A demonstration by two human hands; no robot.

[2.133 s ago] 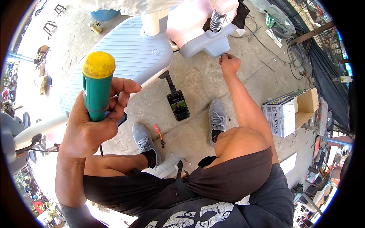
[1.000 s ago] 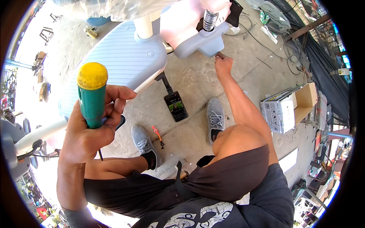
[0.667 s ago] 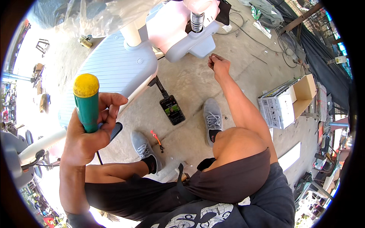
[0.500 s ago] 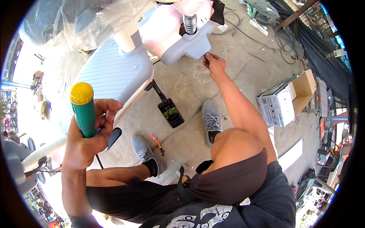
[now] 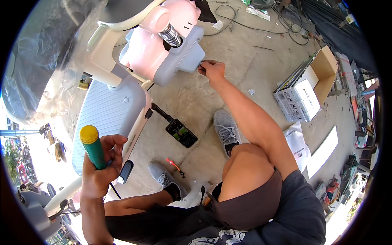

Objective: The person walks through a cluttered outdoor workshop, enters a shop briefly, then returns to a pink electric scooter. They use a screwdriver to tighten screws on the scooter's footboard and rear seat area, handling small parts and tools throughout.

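My left hand [image 5: 100, 173] is wrapped round a screwdriver [image 5: 93, 148] with a green handle and a yellow cap; its thin dark shaft points down below the fist. My right hand [image 5: 213, 71] reaches forward with its fingertips pinched at the corner of a grey-blue housing [image 5: 192, 57]. What the fingertips hold, if anything, is too small to make out. The housing sits beneath a pink body [image 5: 143, 51] with a silver coil spring [image 5: 170, 36], part of a scooter-like vehicle. Its ribbed light-blue footboard [image 5: 110, 108] lies beyond my left hand.
A phone [image 5: 182, 133] on a black stick stands by the footboard. A small orange-red item [image 5: 174, 166] lies between my shoes. An opened cardboard box [image 5: 300, 98], a white bag [image 5: 297, 145] and a white panel [image 5: 322, 152] are at right. Clear plastic wrap [image 5: 41, 61] covers the vehicle's upper left.
The view has shifted, so the vehicle's pink front appears further left and lower. My left hand still grips the screwdriver, and my right fingertips stay at the housing's corner.
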